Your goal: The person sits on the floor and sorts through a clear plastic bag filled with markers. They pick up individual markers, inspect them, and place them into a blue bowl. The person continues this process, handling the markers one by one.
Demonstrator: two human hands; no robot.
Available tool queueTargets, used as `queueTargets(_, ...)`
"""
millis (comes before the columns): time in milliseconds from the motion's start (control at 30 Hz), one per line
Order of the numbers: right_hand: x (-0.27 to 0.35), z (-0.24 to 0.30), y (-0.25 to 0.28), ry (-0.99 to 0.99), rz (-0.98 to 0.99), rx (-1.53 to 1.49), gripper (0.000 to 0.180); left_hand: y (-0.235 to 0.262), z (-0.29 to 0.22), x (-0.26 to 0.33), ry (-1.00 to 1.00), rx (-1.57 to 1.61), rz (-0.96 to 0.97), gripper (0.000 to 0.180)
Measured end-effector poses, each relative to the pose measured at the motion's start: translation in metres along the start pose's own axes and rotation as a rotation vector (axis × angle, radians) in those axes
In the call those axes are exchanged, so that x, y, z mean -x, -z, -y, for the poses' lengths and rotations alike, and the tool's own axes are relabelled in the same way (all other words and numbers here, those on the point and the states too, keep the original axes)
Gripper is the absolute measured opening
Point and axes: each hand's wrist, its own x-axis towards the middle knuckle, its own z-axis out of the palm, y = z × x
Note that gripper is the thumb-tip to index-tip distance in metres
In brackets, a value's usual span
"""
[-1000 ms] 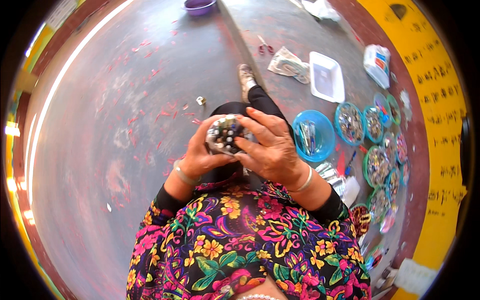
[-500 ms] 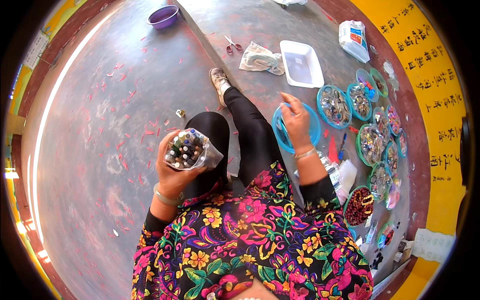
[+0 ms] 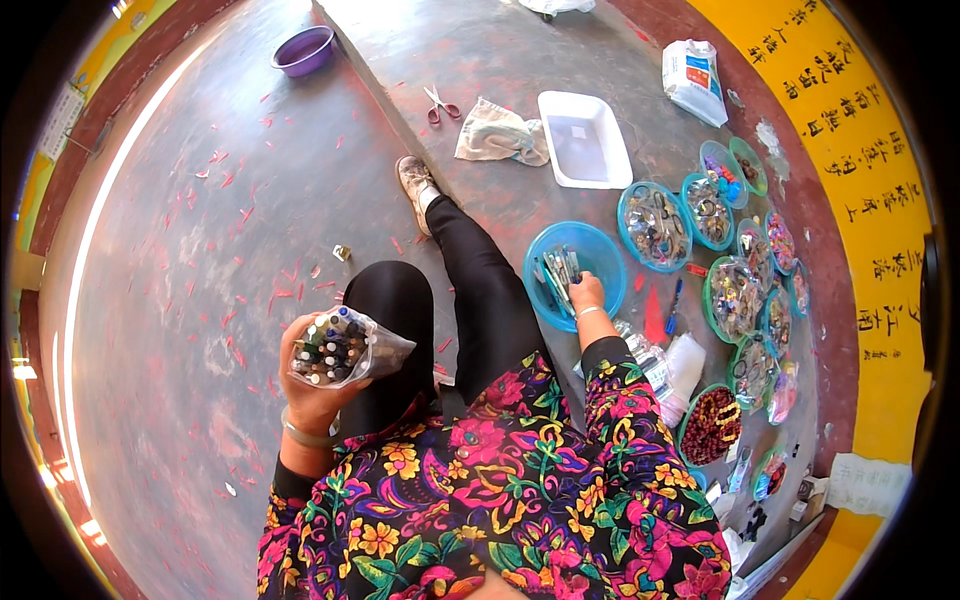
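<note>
My left hand [image 3: 312,385] is wrapped round a clear plastic bag [image 3: 385,350] packed with pens [image 3: 330,345], beside my bent left knee. The pens stand bunched in it with their white, black, blue and green ends upward. Over the right part of a round blue basin [image 3: 613,262] is my right hand [image 3: 588,293], its fingers curled against the ends of several slim pens [image 3: 556,272] that lie slanted in a bunch. The fingertips are partly hidden, so how many pens they grip does not show.
Bowls of small trinkets [image 3: 655,226] crowd the floor at right, with a bowl of dark red beads [image 3: 710,425] nearer me. A white tray [image 3: 620,165], a cloth [image 3: 495,135], red-handled scissors [image 3: 440,108] and a purple basin [image 3: 303,52] lie farther off. Red scraps dot the floor.
My right hand has come down from above the blue basin to the pens in it, uncovering most of them. My left hand still holds the bag of pens. The whole view has shifted slightly.
</note>
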Motion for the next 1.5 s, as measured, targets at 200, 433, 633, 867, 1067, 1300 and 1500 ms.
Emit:
queueTargets(200, 0.002, 0.006, 0.009, 0.006, 0.048, 0.007, 0.03, -0.006, -0.005, -0.002, 0.057, 0.07, 0.009, 0.09)
queueTargets(433, 0.006, 0.001, 0.023, 0.066, 0.001, -0.093, 0.016, -0.002, 0.002, -0.001, -0.075, -0.008, 0.068, 0.086)
queueTargets(633, 0.007, -0.007, 0.034, -0.04, 0.102, -0.721, 0.023, -0.006, -0.003, 0.005, -0.045, 0.075, 0.072, 0.084)
queueTargets(867, 0.086, 0.064, 0.131, 0.116, 0.273, -1.458, 0.068, -0.006, -0.005, 0.007, -0.033, 0.164, 0.073, 0.083)
queueTargets(1067, 0.155, 0.117, 0.19, 0.297, 0.336, -1.458, 0.071, -0.007, -0.013, 0.006, -0.11, 0.137, 0.127, 0.08)
queueTargets(1300, 0.206, 0.177, 0.25, 0.579, 0.25, -1.519, 0.05, 0.002, -0.011, 0.008, -0.141, -0.017, 0.152, 0.082)
queueTargets(1500, 0.268, 0.235, 0.288, 1.096, 0.163, -1.538, 0.043, 0.001, -0.014, 0.01, -0.146, 0.06, 0.176, 0.08)
